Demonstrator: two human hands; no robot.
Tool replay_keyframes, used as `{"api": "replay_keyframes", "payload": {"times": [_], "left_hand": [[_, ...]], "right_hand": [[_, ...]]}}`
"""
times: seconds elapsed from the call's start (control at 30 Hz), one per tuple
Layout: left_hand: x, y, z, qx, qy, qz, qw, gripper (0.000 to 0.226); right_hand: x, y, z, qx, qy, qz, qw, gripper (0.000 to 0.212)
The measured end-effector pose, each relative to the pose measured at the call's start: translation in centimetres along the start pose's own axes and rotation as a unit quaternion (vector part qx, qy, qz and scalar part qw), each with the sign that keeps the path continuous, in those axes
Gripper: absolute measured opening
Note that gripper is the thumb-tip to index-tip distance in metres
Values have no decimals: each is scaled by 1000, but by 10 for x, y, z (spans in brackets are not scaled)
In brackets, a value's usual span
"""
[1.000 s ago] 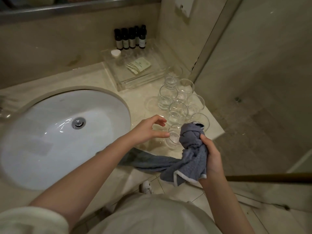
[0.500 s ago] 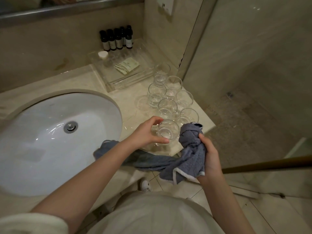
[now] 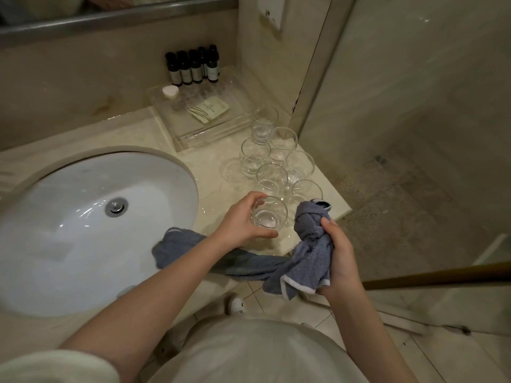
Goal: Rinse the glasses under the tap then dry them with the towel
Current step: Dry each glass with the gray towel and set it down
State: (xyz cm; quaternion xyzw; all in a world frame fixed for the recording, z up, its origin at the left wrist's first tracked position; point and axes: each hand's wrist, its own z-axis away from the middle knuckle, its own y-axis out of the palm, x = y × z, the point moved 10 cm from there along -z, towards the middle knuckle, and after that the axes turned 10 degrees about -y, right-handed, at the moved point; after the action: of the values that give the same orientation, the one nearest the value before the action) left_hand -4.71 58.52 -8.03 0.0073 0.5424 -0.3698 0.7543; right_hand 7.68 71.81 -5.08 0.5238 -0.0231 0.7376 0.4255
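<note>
Item: clear round drinking glass (image 3: 269, 214), upright, at the near edge of the beige marble counter (image 3: 204, 164), just right of the white oval basin (image 3: 83, 230). The left hand (image 3: 243, 219) grasped it, fingers and thumb curled round its side. The right hand (image 3: 338, 261) clenched a bunched grey-blue towel with white trim (image 3: 309, 258) just beside the glass; the towel's tail trailed leftward under the left forearm to the basin's rim. Six further clear glasses (image 3: 272, 176) stood clustered behind, close together. Also present: clear acrylic tray (image 3: 210, 134) holding a paper sachet (image 3: 209, 109); five dark toiletry bottles (image 3: 193, 67) at the wall.
</note>
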Motion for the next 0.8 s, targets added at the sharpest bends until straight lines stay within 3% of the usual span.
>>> {"api": "replay_keyframes", "payload": {"times": [0.2,0.33,0.47,0.6,0.7,0.8], "left_hand": [[2,-42,20,-57,-16,108,992,78],[-12,-70,41,-80,-13,242,967,72],[-22,-79,56,-88,-31,336,937,60],[-21,-94,67,-157,-41,401,902,56],[-29,-107,74,-181,-37,393,901,42],[-29,-111,78,-182,-52,416,890,63]], "right_hand": [[28,32,-5,53,-89,84,991,17],[37,74,-4,138,-151,149,967,18],[44,119,8,228,-260,254,903,36],[42,147,14,236,-344,410,811,65],[39,158,16,240,-349,385,820,51],[26,168,12,258,-286,315,867,40]]}}
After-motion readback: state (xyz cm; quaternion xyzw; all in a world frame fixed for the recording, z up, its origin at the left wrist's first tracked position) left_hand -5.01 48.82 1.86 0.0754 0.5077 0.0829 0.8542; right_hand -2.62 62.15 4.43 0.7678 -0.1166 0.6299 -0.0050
